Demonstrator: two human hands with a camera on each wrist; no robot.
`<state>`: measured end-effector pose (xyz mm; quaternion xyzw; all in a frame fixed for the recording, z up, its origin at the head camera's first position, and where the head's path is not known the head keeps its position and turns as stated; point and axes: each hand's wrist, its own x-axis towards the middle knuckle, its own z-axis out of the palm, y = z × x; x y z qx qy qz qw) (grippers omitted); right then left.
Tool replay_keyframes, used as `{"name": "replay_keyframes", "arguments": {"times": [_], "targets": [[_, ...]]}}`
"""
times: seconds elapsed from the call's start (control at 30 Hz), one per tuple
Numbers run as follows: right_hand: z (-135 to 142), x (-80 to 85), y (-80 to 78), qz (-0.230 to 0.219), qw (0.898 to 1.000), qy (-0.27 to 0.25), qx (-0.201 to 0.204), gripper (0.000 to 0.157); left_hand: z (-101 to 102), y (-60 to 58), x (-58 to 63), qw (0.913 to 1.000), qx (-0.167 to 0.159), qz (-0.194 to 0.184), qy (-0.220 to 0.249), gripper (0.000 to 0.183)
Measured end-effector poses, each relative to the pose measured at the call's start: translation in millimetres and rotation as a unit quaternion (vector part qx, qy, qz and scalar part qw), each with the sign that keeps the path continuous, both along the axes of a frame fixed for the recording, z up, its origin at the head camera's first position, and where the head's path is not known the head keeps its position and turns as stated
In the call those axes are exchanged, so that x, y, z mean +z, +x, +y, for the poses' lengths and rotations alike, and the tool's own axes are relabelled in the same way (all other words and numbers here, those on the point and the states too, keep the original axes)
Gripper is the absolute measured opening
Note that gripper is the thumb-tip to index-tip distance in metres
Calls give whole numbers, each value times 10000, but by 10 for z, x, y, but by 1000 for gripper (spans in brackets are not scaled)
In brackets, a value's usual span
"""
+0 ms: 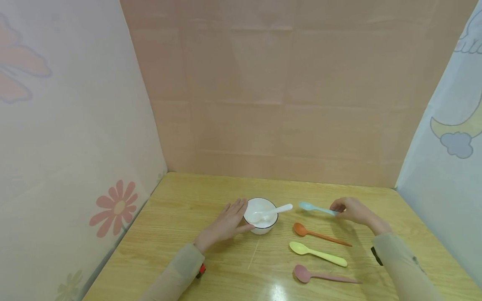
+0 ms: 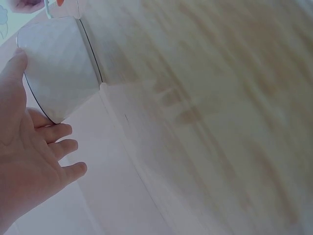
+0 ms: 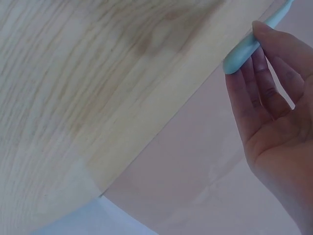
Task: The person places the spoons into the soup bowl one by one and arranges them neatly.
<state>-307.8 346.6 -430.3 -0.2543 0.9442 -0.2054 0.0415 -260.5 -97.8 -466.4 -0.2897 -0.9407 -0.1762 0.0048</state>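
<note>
Against the left side of a white bowl [image 1: 260, 229] with a dark rim lies my left hand [image 1: 226, 223]. Its thumb and index finger touch the bowl's side, and the other fingers extend loosely. A white spoon [image 1: 283, 208] leans inside the bowl, its handle over the right rim. My right hand [image 1: 353, 210] pinches the handle end of a light blue spoon [image 1: 308, 206] between thumb and fingers. In the right wrist view the blue handle [image 3: 241, 58] shows at the fingertips. From the head view I cannot tell whether the spoon's bowl touches the table.
Below the blue spoon, an orange spoon [image 1: 300, 229], a yellow spoon [image 1: 299, 248] and a pink spoon [image 1: 302, 273] lie in a column on the wooden table [image 1: 180, 196]. A beige backdrop [image 1: 233, 83] stands behind, with printed side panels left and right.
</note>
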Motion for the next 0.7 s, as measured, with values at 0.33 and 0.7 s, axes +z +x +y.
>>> {"name": "replay_keyframes", "arguments": {"times": [0.33,0.7], "targets": [[-87,84,-21,-4,10000,-9,31,16,-4,18,9,10000,39,-56,33,89],[-149,266,-62,55,9999,84,127,15,3,13,20,10000,7,-52,29,89]]}}
